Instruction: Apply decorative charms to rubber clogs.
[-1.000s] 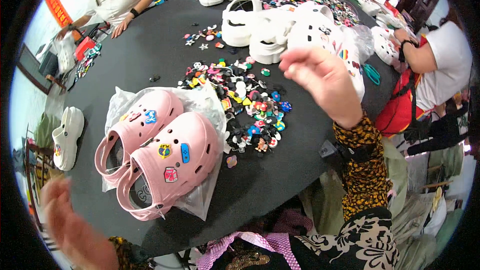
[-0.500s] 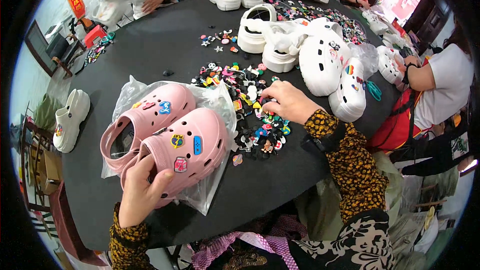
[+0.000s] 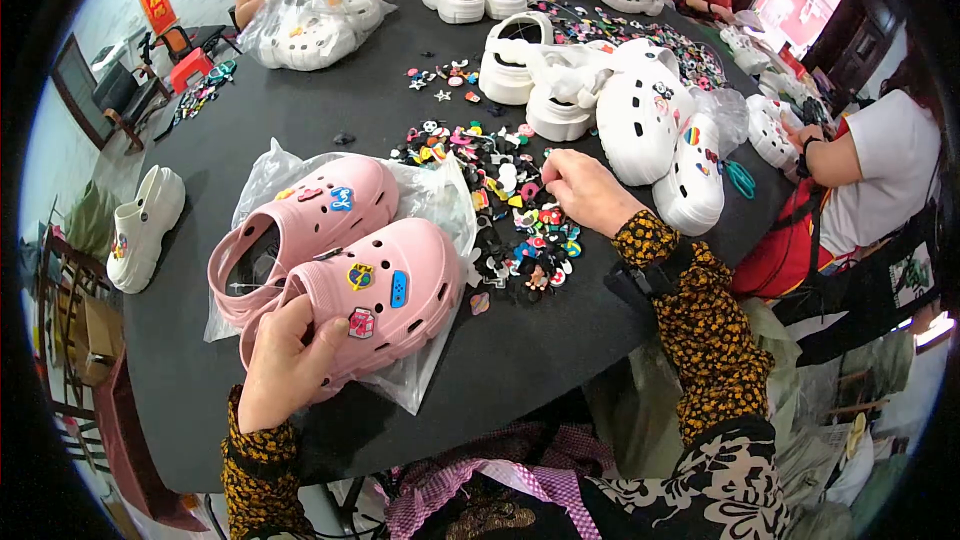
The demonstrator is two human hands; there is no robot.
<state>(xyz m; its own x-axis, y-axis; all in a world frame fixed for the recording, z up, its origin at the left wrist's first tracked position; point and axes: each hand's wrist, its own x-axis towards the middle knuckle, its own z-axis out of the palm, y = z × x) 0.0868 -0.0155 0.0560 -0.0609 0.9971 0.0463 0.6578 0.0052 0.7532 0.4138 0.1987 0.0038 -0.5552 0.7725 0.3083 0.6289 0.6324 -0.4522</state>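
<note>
A pair of pink clogs lies on a clear plastic bag (image 3: 415, 385) in front of me. My left hand (image 3: 290, 365) grips the nearer pink clog (image 3: 425, 260) at its heel opening, thumb along its side. That clog carries a yellow-blue, a blue controller-like and a pink charm. The farther pink clog (image 3: 350, 180) also bears charms. My right hand (image 3: 592, 190) hovers at the right edge of a pile of small colourful shoe charms (image 3: 505, 205). Its fingers are curled together; whatever they may pinch is hidden.
White clogs with charms (image 3: 645, 115) stand beyond my right hand, near teal scissors (image 3: 740, 178). A single white clog (image 3: 146, 230) sits at the left table edge. Across the black table (image 3: 270, 115), a person holds bagged white clogs (image 3: 315, 35); other people work at the far side and right.
My right hand has lifted slightly back from the charm pile, its fingers drawing together. My left hand stays on the pink clog. Across the table, the bagged white clogs have come down onto the tabletop.
</note>
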